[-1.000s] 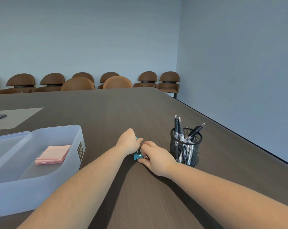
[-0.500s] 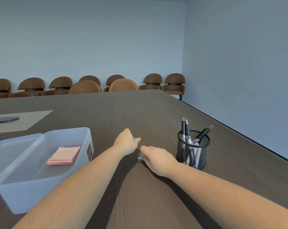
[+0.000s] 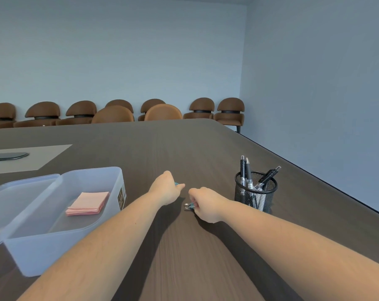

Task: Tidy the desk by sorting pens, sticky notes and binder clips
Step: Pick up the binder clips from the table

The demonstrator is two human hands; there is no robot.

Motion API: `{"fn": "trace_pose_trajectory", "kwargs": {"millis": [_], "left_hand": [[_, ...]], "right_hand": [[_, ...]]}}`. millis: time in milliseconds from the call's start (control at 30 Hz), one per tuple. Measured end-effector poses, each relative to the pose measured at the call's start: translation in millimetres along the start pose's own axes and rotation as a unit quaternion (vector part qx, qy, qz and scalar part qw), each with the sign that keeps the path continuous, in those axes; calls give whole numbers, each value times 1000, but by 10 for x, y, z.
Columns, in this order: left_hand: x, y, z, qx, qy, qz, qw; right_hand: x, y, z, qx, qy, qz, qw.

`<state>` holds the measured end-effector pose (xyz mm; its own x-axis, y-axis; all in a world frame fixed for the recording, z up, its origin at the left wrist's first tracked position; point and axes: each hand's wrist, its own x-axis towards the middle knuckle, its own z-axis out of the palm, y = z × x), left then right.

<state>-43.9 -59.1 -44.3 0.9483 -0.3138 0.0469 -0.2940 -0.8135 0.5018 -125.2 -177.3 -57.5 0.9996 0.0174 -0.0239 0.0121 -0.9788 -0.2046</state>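
Observation:
My left hand [image 3: 166, 189] is closed at mid-table, with a sliver of teal binder clip [image 3: 176, 183] showing at its fingers. Close to its right, my right hand [image 3: 206, 203] pinches a second teal binder clip [image 3: 189, 205] whose silver wire loop sticks out just above the tabletop. A black mesh pen cup [image 3: 255, 193] holding several black pens [image 3: 269, 175] stands right of my right hand. A translucent plastic box [image 3: 53, 240] at the left holds a stack of pink sticky notes [image 3: 89, 202].
The box's lid [image 3: 12, 198] hangs open on its left side. A grey mat [image 3: 32, 157] with a dark flat object [image 3: 8, 157] lies at the far left. The dark wooden table's [image 3: 195, 257] edge runs diagonally at the right. Brown chairs [image 3: 162, 111] line the far wall.
My two hands have drawn apart, each with a teal clip: the left moved slightly left and away, the right stayed low by the table. The camera view shifted right and upward.

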Motion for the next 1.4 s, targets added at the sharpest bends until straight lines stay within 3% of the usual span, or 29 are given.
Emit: {"fn": "trace_pose_trajectory", "kwargs": {"millis": [167, 333, 433, 600, 767, 900, 1000, 1100, 1267, 1400], "left_hand": [[-78, 40, -223, -18, 4, 16, 1000], [-286, -102, -954, -70, 47, 27, 996], [-426, -473, -1358, -70, 48, -19, 996], [-802, -1101, -1527, -15, -13, -112, 993], [-964, -1336, -1451, -53, -67, -126, 988], [-1092, -1344, -1485, -38, -67, -111, 991], [-1137, -1368, -1547, -56, -33, -101, 993], [-1200, -1422, -1604, -61, 49, -103, 992], [-1380, -1547, -1641, -205, 158, -104, 960], [-1718, -1626, -1691, -234, 113, -176, 949]], "right_hand": [[-49, -81, -90, 48, 65, -7, 997], [-46, -621, -494, 188, 155, -25, 970], [-37, -1089, -662, 264, 137, -58, 953], [34, -1798, -618, 308, 93, -79, 944], [110, -2142, -441, 233, 58, -71, 968], [131, -2240, -379, 174, 17, -55, 983], [94, -2302, -409, 165, -6, -31, 986], [31, -2349, -447, 145, -16, -14, 989], [4, -2316, -376, 54, 29, 6, 998], [-70, -2269, -309, 57, 24, 59, 996]]}}
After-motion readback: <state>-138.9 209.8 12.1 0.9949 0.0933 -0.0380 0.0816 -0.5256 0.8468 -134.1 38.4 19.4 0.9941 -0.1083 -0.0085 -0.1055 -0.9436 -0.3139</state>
